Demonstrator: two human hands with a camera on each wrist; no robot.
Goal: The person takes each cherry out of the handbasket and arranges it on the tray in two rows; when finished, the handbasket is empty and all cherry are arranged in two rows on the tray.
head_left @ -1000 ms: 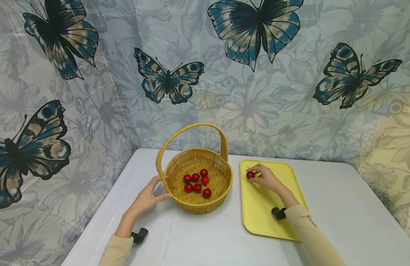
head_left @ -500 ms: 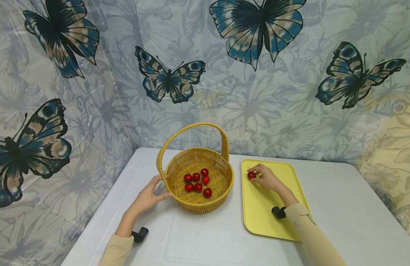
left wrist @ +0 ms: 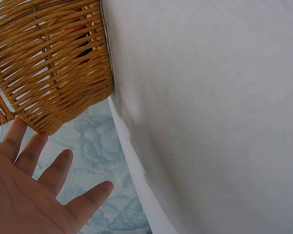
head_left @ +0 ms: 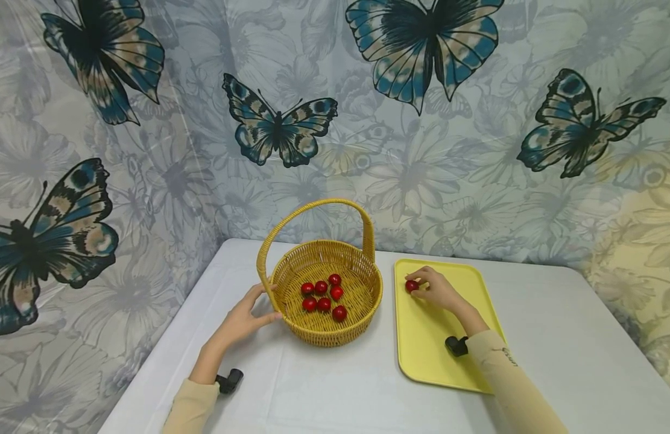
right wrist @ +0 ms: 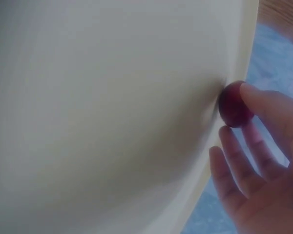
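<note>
A yellow wicker basket (head_left: 326,339) with a tall arched handle stands toward the back of the table, and several red cherries (head_left: 339,313) lie on its floor. My left hand (head_left: 241,320) rests its spread fingertips against the basket's left side, near the foot of the handle. The left wrist view shows those fingers (left wrist: 56,173) nearly straight, some of them at the woven wall. To the right, my right hand (head_left: 438,290) pinches one red cherry (right wrist: 236,105) between thumb and fingers, low over the left part of the yellow tray (head_left: 421,349).
A white cloth covers the table (head_left: 324,392). Behind it hangs a grey floral backdrop (head_left: 421,163) printed with large butterflies. The tray lies right of the basket, with a narrow strip of cloth between them.
</note>
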